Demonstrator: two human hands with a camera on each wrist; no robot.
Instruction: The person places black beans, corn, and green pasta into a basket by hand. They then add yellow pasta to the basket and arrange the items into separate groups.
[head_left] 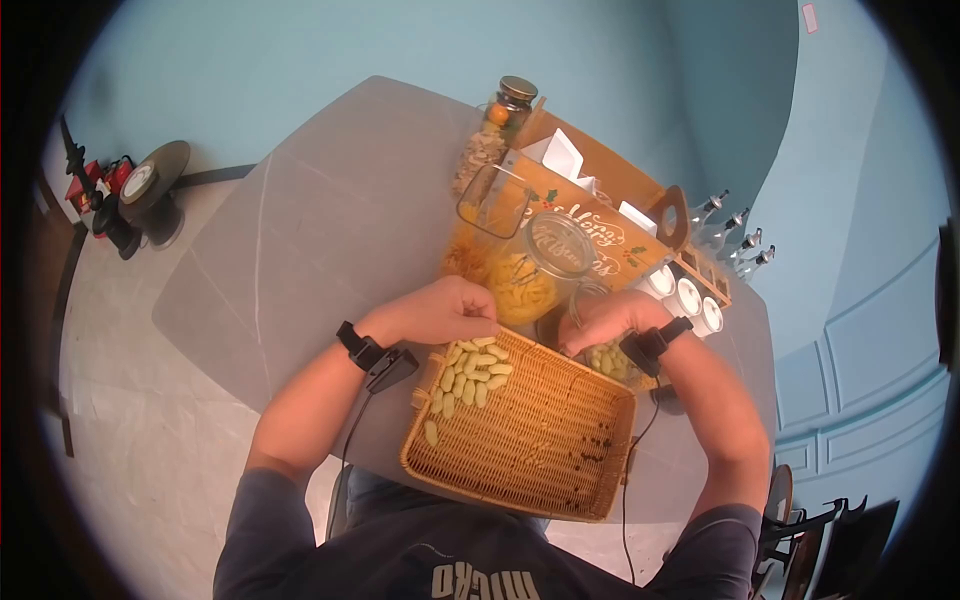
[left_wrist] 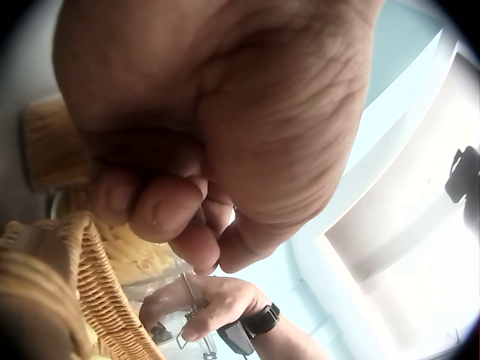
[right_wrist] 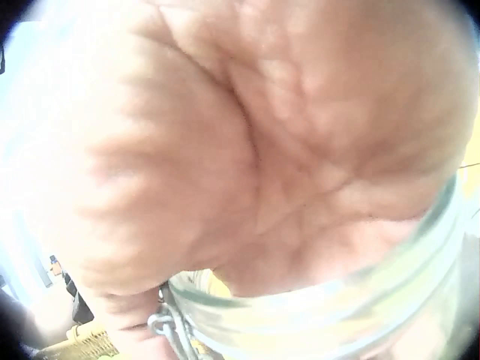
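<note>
In the head view, the left hand (head_left: 450,312) is beside the upper rim of the wicker basket (head_left: 525,425). Its fingers are curled with thumb against fingertips, and nothing shows between them in the left wrist view (left_wrist: 217,150). Pale green pods (head_left: 470,375) lie in the basket's upper left corner, small dark bits (head_left: 592,450) at its right. The right hand (head_left: 612,318) grips the mouth of a glass jar with similar pods (head_left: 607,360). In the right wrist view, the palm (right_wrist: 262,165) covers the glass rim (right_wrist: 300,311), with the thumb outside near the wire clasp (right_wrist: 176,322); the other fingertips are hidden.
Behind the hands stand a pasta jar (head_left: 522,295) with a raised lid, a wooden box (head_left: 600,235) with lettering and a dark-lidded jar (head_left: 517,90). White-topped containers (head_left: 688,297) and several bottles (head_left: 735,225) are at the right. The grey table (head_left: 310,210) extends left.
</note>
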